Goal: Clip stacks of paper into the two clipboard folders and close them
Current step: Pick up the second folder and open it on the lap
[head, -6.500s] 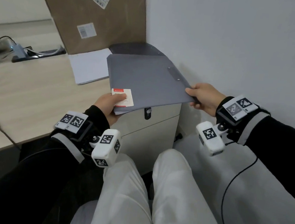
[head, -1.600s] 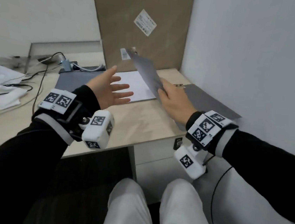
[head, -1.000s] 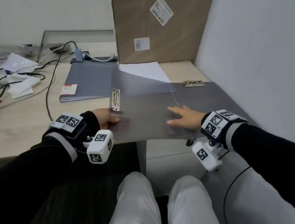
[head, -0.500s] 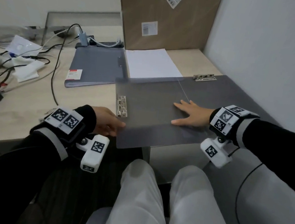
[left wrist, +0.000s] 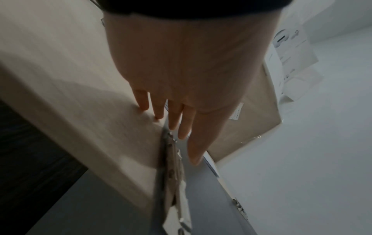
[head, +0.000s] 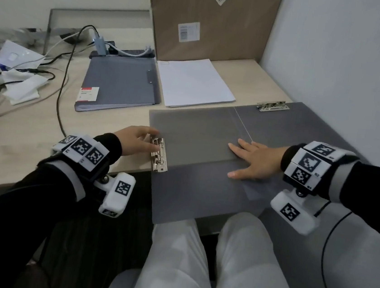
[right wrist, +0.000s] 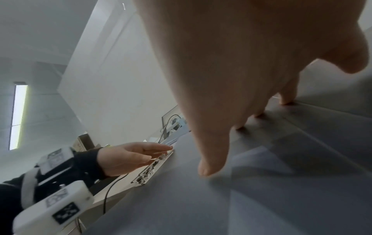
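Note:
A grey clipboard folder (head: pixel 199 133) lies opened flat across the desk's front right corner, and its near part overhangs the edge. It has a metal clip (head: pixel 159 155) on its left edge and a second metal clip (head: pixel 272 106) at the back right. My left hand (head: pixel 137 141) reaches over the left clip with fingers extended, touching it. My right hand (head: pixel 251 160) presses flat on the folder near its centre fold. A second grey folder (head: pixel 120 83) lies closed at the back. A white paper stack (head: pixel 196 83) sits beside it.
A tall cardboard box (head: pixel 210 16) stands against the wall behind the paper. Cables (head: pixel 64 77) and crumpled papers (head: pixel 22 87) clutter the desk's left side. The wall (head: pixel 335 65) is close on the right. My knees are under the overhanging folder.
The folder was swung open and laid flat. Since half a second ago my left hand has moved from the folder's front left corner up onto the left clip. My right hand stays flat.

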The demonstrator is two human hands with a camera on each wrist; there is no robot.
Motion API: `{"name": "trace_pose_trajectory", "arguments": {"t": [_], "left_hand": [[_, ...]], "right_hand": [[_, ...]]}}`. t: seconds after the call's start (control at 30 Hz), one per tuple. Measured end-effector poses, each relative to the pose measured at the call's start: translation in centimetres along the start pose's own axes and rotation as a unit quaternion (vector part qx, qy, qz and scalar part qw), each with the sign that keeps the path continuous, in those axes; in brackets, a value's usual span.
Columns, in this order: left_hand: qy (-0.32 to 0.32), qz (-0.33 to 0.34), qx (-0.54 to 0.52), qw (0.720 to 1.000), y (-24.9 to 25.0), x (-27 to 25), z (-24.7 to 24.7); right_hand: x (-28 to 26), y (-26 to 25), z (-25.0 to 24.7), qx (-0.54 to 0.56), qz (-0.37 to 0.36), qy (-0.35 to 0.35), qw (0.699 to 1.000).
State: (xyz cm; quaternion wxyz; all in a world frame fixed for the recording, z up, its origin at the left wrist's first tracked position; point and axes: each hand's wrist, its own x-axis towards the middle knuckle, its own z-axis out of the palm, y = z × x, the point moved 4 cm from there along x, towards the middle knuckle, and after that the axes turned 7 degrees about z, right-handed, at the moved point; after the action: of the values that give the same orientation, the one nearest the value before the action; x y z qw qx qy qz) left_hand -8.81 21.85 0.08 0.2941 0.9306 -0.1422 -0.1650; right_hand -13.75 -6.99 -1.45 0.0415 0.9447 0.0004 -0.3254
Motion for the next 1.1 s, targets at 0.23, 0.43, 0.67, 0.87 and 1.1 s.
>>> {"name": "trace_pose_trajectory", "arguments": {"t": [0.23,0.43,0.67,0.87,1.1], "left_hand": [[-0.088,0.025,0.023,0.996,-0.1,0.6,0.5],[-0.166,0.049,0.091,0.981,-0.7,0.2,0.6],[-0.137,0.047,0.122,0.982,-0.2,0.5,1.3],[-0.117,0.064,0.127,0.983,-0.3,0.7,1.2],[-0.061,0.082,-0.102,0.990,0.0,0.6,-2.0]], "right_hand": [[1.5,-2.0,-3.4,0.049,-0.030,0.060,0.997],[3.5,-3.0,-3.7,0.040,-0.032,0.024,0.998],[4.0,-2.5,-2.9,0.046,-0.046,0.026,0.998],[4.0,-2.5,-2.7,0.061,-0.052,0.034,0.996],[3.6,-3.0,-2.6,0.075,-0.040,0.044,0.995]]}}
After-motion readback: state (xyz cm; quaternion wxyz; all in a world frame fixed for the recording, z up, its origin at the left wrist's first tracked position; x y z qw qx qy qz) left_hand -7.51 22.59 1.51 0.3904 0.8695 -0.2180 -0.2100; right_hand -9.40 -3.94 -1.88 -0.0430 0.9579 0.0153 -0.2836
